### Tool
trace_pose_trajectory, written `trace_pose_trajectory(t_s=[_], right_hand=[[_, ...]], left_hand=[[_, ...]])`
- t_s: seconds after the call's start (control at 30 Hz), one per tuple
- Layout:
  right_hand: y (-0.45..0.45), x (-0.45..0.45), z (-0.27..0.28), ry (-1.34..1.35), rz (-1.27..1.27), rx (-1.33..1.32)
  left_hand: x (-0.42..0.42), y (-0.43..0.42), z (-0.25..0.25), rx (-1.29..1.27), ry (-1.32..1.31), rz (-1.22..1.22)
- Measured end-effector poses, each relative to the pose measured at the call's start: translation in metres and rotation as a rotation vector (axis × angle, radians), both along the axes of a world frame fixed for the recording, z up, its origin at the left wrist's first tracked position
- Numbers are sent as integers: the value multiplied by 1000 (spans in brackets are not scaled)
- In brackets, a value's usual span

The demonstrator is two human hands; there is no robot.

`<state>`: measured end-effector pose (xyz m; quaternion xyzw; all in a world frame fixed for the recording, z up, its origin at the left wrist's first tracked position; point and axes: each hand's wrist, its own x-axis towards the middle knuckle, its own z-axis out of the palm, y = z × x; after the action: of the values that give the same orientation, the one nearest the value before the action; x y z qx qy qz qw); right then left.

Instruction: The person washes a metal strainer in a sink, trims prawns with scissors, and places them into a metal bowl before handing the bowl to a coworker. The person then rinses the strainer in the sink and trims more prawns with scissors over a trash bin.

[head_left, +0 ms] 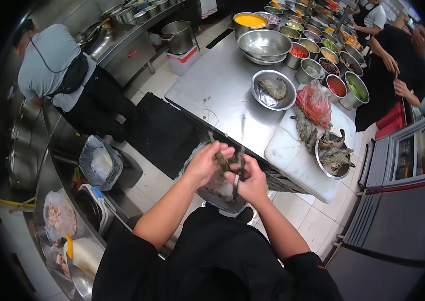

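My left hand (209, 163) is closed around a grey-green raw prawn (221, 159), whose tail end sticks out past the fingers. Close beside it, my right hand (252, 181) grips a slim metal tool (241, 163) with a dark part; its exact kind is unclear. Both hands are over a lined waste bin (230, 204) at the table's edge. On the steel table, a metal bowl (260, 103) holds a prawn. More raw prawns (305, 125) lie on a white board (285, 143), next to a metal bowl (344, 175) heaped with prawns.
A red-and-clear plastic bag (315, 103) sits on the board. Several metal pots of ingredients (300, 50) crowd the table's far right. A person in a grey shirt (57, 60) bends at the left counter; another in black (398, 70) stands right. A fridge (413, 150) is at right.
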<state>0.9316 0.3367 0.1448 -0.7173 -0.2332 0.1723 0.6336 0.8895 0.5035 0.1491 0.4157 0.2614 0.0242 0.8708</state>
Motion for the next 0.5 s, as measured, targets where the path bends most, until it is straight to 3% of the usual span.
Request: trace_pose_trajectory(t_s=[0.17,0.27,0.5], right_hand=[[-53,2,26,515,465,205],[-63,-15,40,792,616,392],[-65,-23,45,876,720,525]], left_hand=[[40,28,39,5,-112,-35],[56,37,56,19,-118,-111],[68,31,72,48,-148,-182]])
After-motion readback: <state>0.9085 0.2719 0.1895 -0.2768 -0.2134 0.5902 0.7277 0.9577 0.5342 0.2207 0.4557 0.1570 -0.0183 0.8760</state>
